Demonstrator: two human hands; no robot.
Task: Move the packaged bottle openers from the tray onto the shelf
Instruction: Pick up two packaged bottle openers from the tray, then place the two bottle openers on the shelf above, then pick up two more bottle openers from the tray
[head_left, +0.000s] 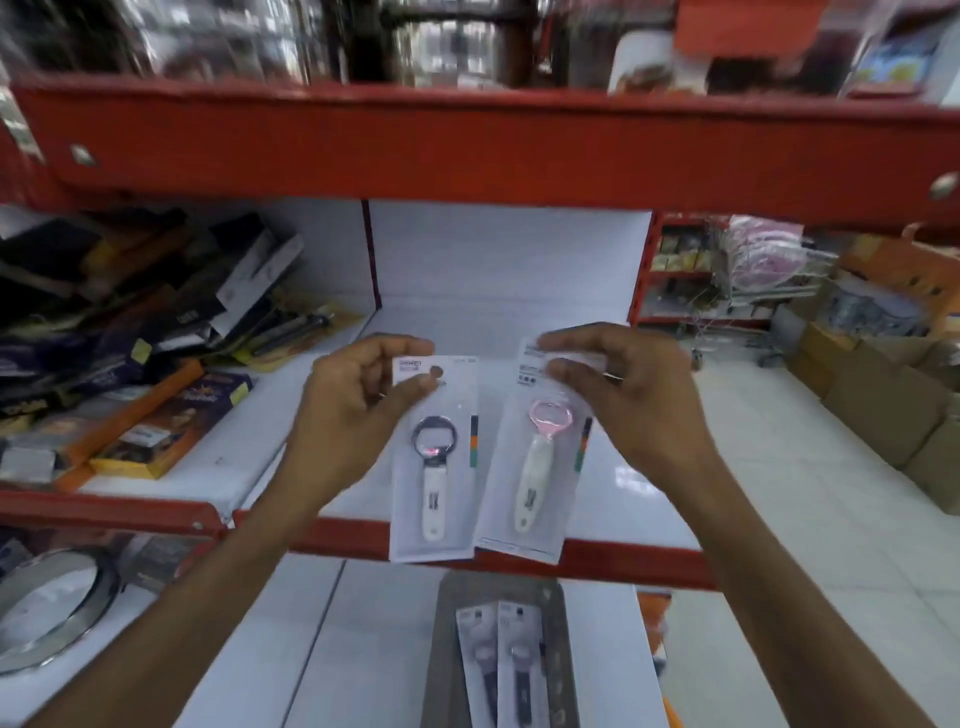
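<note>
Head view: left hand (358, 395) and right hand (623, 379) each pinch a packaged bottle opener (434, 467) over the shelf (270, 431).

One head-worn camera looked forward and down, close on the white, red-edged metal shelf (519, 322) at chest height.

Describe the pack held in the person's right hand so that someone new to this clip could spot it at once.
Find the red-edged white shelf at mid-frame; two hands hold white carded packs side by side over its front edge. The right hand pinches the top of the right-hand pack. Its opener has a pink ring head, whereas the pack in the left hand has a dark ring.
</note>
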